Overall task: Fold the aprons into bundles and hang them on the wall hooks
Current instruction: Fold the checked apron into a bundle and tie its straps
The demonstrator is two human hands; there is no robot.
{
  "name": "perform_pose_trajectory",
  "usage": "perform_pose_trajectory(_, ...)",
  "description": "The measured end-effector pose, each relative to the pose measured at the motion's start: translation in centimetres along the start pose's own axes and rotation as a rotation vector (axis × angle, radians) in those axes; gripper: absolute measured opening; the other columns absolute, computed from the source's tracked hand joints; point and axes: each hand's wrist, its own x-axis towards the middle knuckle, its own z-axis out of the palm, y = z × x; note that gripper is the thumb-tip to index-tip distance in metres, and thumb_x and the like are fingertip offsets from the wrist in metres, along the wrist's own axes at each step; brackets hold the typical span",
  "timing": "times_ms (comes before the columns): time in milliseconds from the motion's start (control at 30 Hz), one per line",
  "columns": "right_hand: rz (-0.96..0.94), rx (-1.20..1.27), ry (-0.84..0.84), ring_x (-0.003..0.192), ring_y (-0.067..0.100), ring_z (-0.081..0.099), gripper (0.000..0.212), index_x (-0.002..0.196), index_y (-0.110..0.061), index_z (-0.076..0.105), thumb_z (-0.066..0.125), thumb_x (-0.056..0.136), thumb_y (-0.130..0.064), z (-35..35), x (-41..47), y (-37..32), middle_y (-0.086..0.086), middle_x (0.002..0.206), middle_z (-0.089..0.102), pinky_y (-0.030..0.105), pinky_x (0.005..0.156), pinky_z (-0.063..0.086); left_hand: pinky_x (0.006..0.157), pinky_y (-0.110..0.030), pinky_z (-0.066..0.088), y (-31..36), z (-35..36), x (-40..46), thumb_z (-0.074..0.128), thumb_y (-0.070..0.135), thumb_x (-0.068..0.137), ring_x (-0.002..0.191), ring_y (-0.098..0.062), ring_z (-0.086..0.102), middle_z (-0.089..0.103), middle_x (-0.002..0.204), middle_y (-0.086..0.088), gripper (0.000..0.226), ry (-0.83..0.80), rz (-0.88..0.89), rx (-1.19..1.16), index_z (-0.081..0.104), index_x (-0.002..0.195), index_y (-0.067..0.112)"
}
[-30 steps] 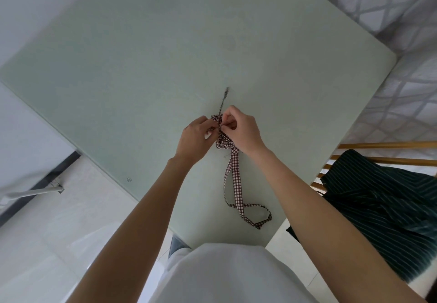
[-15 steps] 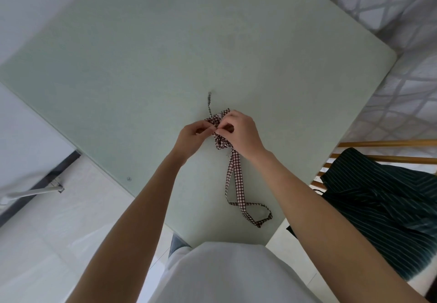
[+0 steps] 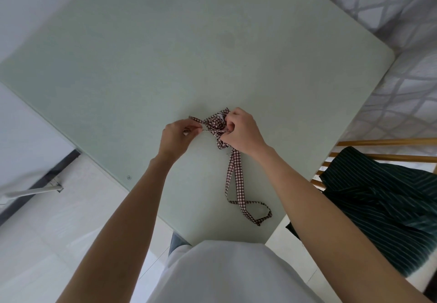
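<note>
Left hand (image 3: 176,134) now drawn leftward, pinching strap end; right hand (image 3: 241,128) grips one checked apron bundle (image 3: 215,122) on table (image 3: 142,66). One striped apron (image 3: 383,203) on chair (image 3: 387,142).

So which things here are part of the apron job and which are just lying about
In the job:
checked bundle, held by right hand
its tie; left hand pinches one end
striped apron on the chair

Lying about:
table
metal bar on the floor
</note>
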Motion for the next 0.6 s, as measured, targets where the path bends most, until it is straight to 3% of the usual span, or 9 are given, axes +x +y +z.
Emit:
perform_pose_trajectory(133, 0.0, -0.018, -0.019, 0.07, 0.031, 0.056, 0.038, 0.049, -0.018, 0.033, 0.064, 0.06, 0.0, 0.0, 0.2, 0.1, 0.009, 0.071, 0.053, 0.029, 0.057, 0.034, 0.073, -0.03, 0.049, 0.1, 0.6, -0.1, 0.065, 0.027, 0.085, 0.08, -0.014, 0.062, 0.07, 0.089, 0.006, 0.008, 0.083, -0.031, 0.187, 0.071, 0.09, 0.024)
perform_pose_trajectory(200, -0.014, -0.016, -0.009, 0.072, 0.029, 0.058, 0.024, 0.053, -0.012, 0.047, 0.066, 0.063, -0.001, -0.1, 0.0, 0.2, 0.008, 0.073, 0.057, 0.029, 0.06, 0.039, 0.073, -0.032, 0.045, 0.1, 1.0, -0.2, 0.064, 0.026, 0.086, 0.086, -0.019, 0.061, 0.069, 0.09, 0.002, 0.01, 0.125, -0.022, 0.258, 0.07, 0.092, 0.022)
perform_pose_trajectory(267, -0.07, 0.062, 0.012, 0.08, 0.021, 0.062, 0.008, 0.073, -0.006, 0.063, 0.071, 0.072, -0.005, -0.7, -0.9, 0.5, 0.008, 0.09, 0.061, 0.028, 0.074, 0.051, 0.079, -0.035, 0.042, -0.1, 1.1, -0.5, 0.063, 0.025, 0.087, 0.098, -0.027, 0.057, 0.067, 0.098, -0.003, 0.015, 0.168, 0.014, 0.323, 0.067, 0.1, 0.019)
perform_pose_trajectory(333, -0.117, 0.186, 0.041, 0.093, 0.014, 0.061, 0.018, 0.097, -0.008, 0.066, 0.071, 0.081, -0.013, -1.9, -2.7, 1.0, 0.006, 0.105, 0.059, 0.021, 0.088, 0.049, 0.09, -0.038, 0.038, 0.2, 1.0, -1.5, 0.059, 0.027, 0.09, 0.112, -0.029, 0.048, 0.059, 0.114, -0.007, 0.027, 0.22, 0.032, 0.348, 0.06, 0.115, 0.016)
perform_pose_trajectory(433, -0.072, 0.191, 0.047, 0.098, 0.01, 0.057, 0.024, 0.105, -0.015, 0.06, 0.068, 0.085, -0.025, -3.1, -7.6, 2.3, -0.003, 0.105, 0.058, 0.022, 0.088, 0.046, 0.09, -0.034, 0.04, 2.0, 1.3, -4.7, 0.055, 0.021, 0.089, 0.105, -0.025, 0.049, 0.058, 0.109, -0.008, 0.024, 0.307, 0.279, 0.32, 0.058, 0.111, 0.011)
perform_pose_trajectory(500, 0.033, 0.138, -0.018, 0.091, 0.01, 0.056, 0.029, 0.101, -0.019, 0.056, 0.071, 0.081, -0.034, -2.7, -11.3, 4.0, -0.006, 0.097, 0.059, 0.026, 0.081, 0.046, 0.081, -0.032, 0.046, 3.4, 2.4, -7.5, 0.054, 0.022, 0.088, 0.089, -0.019, 0.055, 0.061, 0.094, -0.001, 0.017, 0.104, 0.46, 0.288, 0.059, 0.102, 0.013)
perform_pose_trajectory(600, 0.139, 0.047, -0.235, 0.084, 0.01, 0.056, 0.041, 0.1, -0.024, 0.048, 0.073, 0.076, -0.046, -1.6, -15.5, 5.8, -0.007, 0.091, 0.059, 0.026, 0.072, 0.045, 0.078, -0.033, 0.047, 4.1, 5.2, -11.7, 0.058, 0.038, 0.088, 0.085, -0.017, 0.057, 0.063, 0.09, 0.004, 0.022, -0.378, 0.502, 0.387, 0.061, 0.098, 0.018)
